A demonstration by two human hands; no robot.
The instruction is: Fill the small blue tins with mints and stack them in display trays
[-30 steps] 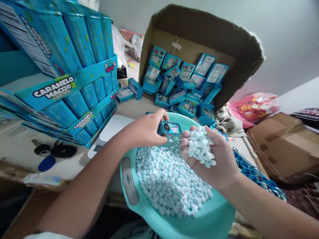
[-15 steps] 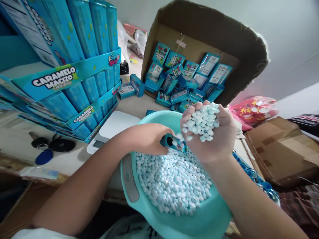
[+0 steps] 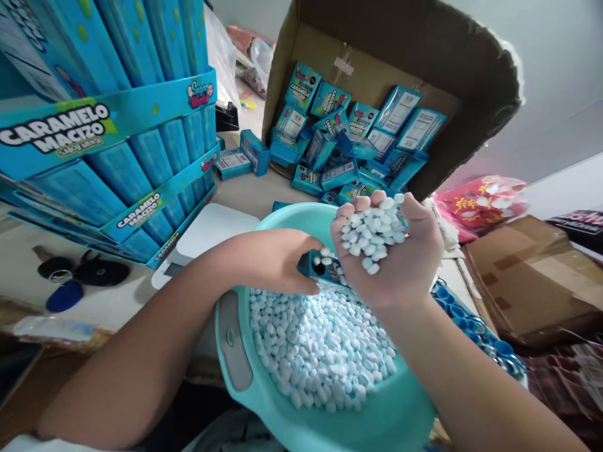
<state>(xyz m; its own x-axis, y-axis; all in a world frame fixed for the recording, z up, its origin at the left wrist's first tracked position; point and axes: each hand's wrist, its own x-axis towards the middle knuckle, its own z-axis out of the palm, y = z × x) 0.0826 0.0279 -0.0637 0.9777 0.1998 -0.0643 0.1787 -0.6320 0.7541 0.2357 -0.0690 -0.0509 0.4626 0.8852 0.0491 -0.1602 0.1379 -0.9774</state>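
My left hand [image 3: 277,258] grips a small blue candy box [image 3: 332,275] with an open top, tilted above a turquoise basin [image 3: 391,417]. Pale blue and white candies [image 3: 320,351] fill much of the basin in a heap. Beside the box, my right hand [image 3: 407,267] is cupped palm up around a handful of candies [image 3: 374,231]. A few candies lie between the palm and the box opening. The fingers of my right hand curl at the far side of the handful.
A large cardboard carton [image 3: 475,94] behind the basin holds several blue candy boxes. Stacked display trays [image 3: 113,119] stand at left, near a white scale [image 3: 214,227] and keys [image 3: 63,295]. At right are a brown box [image 3: 532,276], a red bag [image 3: 485,204] and blue rings [image 3: 461,314].
My right hand has shifted slightly left, closer to the box, and its handful looks a little smaller. Candies now lie at the box opening. The view has moved slightly.
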